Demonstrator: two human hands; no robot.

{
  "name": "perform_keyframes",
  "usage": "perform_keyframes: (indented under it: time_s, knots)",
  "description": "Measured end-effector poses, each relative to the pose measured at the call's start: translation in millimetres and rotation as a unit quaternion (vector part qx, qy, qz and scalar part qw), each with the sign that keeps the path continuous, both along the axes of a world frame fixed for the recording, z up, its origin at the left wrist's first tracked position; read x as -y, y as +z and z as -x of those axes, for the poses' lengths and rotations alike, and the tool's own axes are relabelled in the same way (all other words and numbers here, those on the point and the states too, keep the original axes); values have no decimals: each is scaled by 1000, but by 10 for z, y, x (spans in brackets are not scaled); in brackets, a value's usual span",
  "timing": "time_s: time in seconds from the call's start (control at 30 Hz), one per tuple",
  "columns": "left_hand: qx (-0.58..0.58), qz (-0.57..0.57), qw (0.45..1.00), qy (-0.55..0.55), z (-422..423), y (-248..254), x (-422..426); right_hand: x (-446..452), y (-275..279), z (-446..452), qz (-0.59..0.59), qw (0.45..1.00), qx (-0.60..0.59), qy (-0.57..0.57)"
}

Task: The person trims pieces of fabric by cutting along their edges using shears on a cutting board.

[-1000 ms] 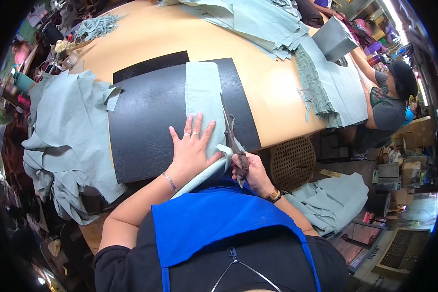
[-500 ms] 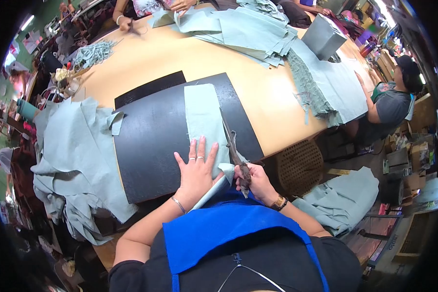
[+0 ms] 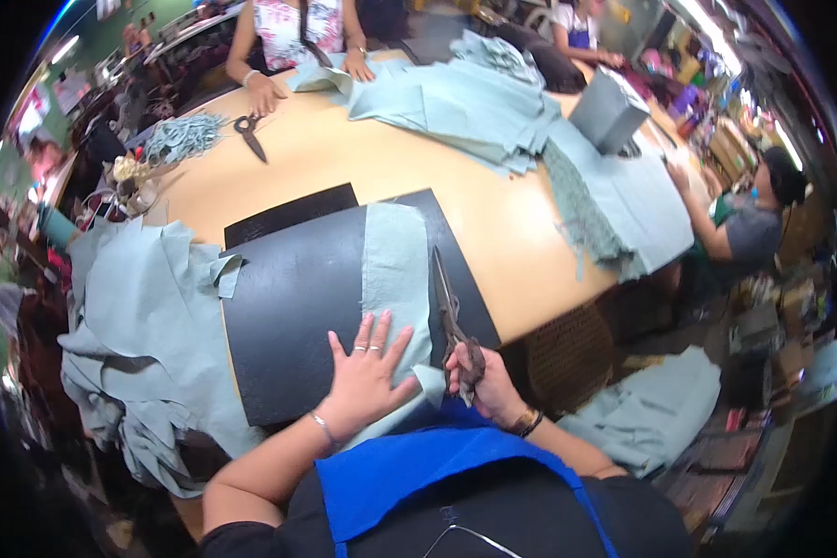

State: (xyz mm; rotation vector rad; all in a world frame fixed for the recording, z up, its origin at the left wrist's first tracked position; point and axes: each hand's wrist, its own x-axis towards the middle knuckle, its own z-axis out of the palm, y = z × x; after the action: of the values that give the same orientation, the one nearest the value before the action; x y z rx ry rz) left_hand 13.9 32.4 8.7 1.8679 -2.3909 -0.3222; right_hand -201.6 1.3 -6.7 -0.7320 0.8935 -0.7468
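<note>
My left hand (image 3: pixel 367 374) lies flat with its fingers spread on a pale green strip of cloth (image 3: pixel 395 265). The strip rests on a black board (image 3: pixel 293 307), and its near end runs over the board's edge toward my blue apron (image 3: pixel 437 465). To the right, my right hand (image 3: pixel 484 383) is wrapped round the handles of dark scissors (image 3: pixel 454 325). The blades point away from me along the strip's right edge and look nearly closed.
Pale green cloth (image 3: pixel 149 325) hangs over the table's left side. More cloth (image 3: pixel 465 102) and a stack under a grey block (image 3: pixel 609 112) lie beyond. Other scissors (image 3: pixel 250 138) rest near a co-worker's hand (image 3: pixel 265 95). Another person (image 3: pixel 753 223) sits at the right.
The view has tilted up, showing more of the co-worker across the table, who has set down scissors. My scissors now lie slightly apart from the strip, and the narrow offcut beside the blades is gone from view.
</note>
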Motion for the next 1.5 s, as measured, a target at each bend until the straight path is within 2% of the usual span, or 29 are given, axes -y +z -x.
perform_keyframes:
  time_s: [0.07,0.13,0.3,0.37,0.43,0.47,0.53,0.57,0.6,0.67,0.73,0.83,0.87,0.97,1.0,1.1,1.2,1.27,1.3,1.33,1.43,1.5]
  knots:
    - [-14,-10,1000,-22,-286,10,155,4,-52,46,22,999,30,-28]
    - [29,10,999,-30,-668,-12,468,44,-71,83,54,997,48,-39]
    - [191,51,968,-155,-1727,99,1454,357,-93,148,142,990,24,-10]
    - [225,69,965,-114,-1856,270,1654,495,-81,48,183,983,20,-10]
    - [254,156,954,-30,-1781,283,1736,553,-96,3,206,978,22,-5]
    - [224,154,962,34,-1714,242,1717,570,-99,-1,209,978,26,0]
    - [165,148,963,157,-1360,306,1356,580,-132,13,196,980,35,9]
    - [132,156,964,170,-1225,300,1084,573,-152,22,194,980,43,-1]
    - [148,155,963,162,-1083,356,778,569,-170,29,192,980,50,-9]
    - [123,102,967,196,-779,494,211,578,-205,32,174,980,96,-15]
    - [100,35,968,229,-591,524,-166,595,-182,24,168,981,91,-18]
    - [31,-54,950,305,-550,357,-388,606,-158,23,145,986,78,-6]
    - [43,-43,949,310,-570,235,-420,605,-150,19,142,987,81,-7]
    - [4,28,967,254,-712,13,-348,604,-122,2,164,982,90,-14]
    - [50,117,969,212,-683,53,-263,601,-113,0,176,980,92,-18]
    - [-95,138,982,81,-941,68,-56,599,-107,1,174,981,87,-18]
    - [26,134,989,-53,-1301,382,225,604,-137,11,153,984,89,-12]
    - [159,145,967,-140,-1933,509,474,605,-109,5,172,981,93,-13]
    - [235,150,956,-88,-2116,654,602,602,-109,13,170,981,89,-11]
    - [236,84,968,5,-2340,767,722,598,-120,14,168,982,85,-7]
    - [344,217,904,134,-2540,724,816,608,-171,4,169,980,108,3]
    - [255,117,933,227,-2312,459,796,592,-179,-2,173,978,114,-2]
